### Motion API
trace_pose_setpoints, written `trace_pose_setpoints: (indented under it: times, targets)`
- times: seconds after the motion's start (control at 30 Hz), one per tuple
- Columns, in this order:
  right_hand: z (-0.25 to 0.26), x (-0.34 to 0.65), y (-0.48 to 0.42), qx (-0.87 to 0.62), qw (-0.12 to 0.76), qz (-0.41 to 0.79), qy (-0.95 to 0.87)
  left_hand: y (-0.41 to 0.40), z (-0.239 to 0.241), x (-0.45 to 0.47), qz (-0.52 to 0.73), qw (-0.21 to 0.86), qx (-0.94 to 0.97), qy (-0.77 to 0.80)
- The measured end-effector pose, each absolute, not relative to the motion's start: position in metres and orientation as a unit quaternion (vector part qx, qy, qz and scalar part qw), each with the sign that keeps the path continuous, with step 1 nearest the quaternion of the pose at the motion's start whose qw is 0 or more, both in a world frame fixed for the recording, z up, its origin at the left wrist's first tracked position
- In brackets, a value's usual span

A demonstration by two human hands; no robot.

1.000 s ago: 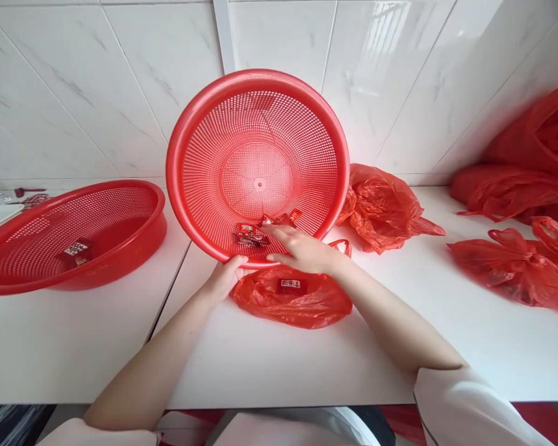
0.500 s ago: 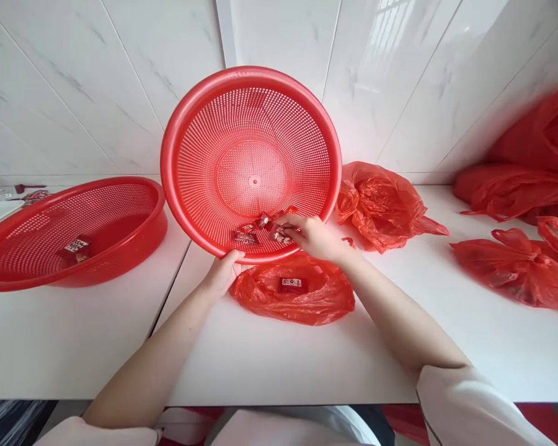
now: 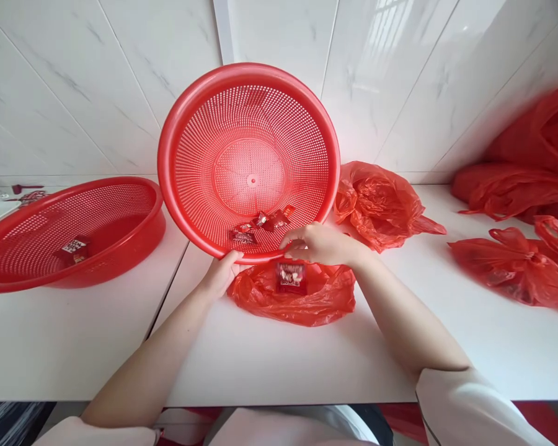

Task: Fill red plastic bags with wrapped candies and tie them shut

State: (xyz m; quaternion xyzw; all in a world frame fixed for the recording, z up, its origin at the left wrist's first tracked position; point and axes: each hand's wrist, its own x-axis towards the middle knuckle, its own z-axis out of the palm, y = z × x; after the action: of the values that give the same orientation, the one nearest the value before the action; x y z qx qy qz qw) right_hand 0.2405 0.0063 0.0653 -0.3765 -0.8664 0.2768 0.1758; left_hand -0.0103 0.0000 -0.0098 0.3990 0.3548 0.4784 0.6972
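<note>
Right hand point(image 3: 323, 243) at the near rim of the tilted red basket point(image 3: 166, 167). Just up and left of its fingers, we see wrapped packets point(image 3: 275, 221) low on the inner wall; the nearest slants, long axis rising rightward. The right hand is closer to it than the left hand point(image 3: 221, 272), which grips the rim, thumb over, fingers mostly hidden beneath.

Right fingers loosely curled; we see nothing between fingertip and thumb and judge them released. Below them, apart, a blurred packet point(image 3: 291, 277) shows in the mouth of the red bag point(image 3: 316, 306); we cannot tell whether it has settled.

Against half a second ago: the earlier frame has the right fingers on a packet inside the basket; we now find them lower, further right. Basket tilt looks much the same.
</note>
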Motion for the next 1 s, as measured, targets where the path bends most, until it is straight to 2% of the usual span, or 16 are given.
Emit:
trace_pose_setpoints:
  times: [0.1, 0.23, 0.4, 0.63, 0.8, 0.9, 1.0]
  targets:
    - [0.058, 0.23, 0.006, -0.383, 0.212, 0.21, -0.874, -0.005, -0.011, -0.005, 0.468, 0.704, 0.393, 0.363]
    - [0.039, 0.21, 0.008, -0.332, 0.272, 0.223, -0.875, -0.017, -0.011, 0.008, 0.456, 0.723, 0.38, 0.353]
    - [0.017, 0.198, 0.011, -0.262, 0.239, 0.228, -0.907, -0.021, -0.014, 0.013, 0.473, 0.704, 0.378, 0.37]
    - [0.027, 0.21, 0.016, -0.277, 0.27, 0.236, -0.892, -0.011, -0.012, 0.005, 0.477, 0.705, 0.369, 0.375]
    - [0.032, 0.22, 0.019, -0.339, 0.312, 0.336, -0.821, -0.006, -0.01, 0.0, 0.492, 0.692, 0.379, 0.367]
    - [0.033, 0.226, 0.022, -0.327, 0.312, 0.414, -0.79, -0.004, -0.01, -0.002, 0.505, 0.682, 0.391, 0.358]
    - [0.036, 0.23, 0.022, -0.317, 0.299, 0.435, -0.788, -0.003, -0.009, -0.003, 0.507, 0.678, 0.388, 0.365]
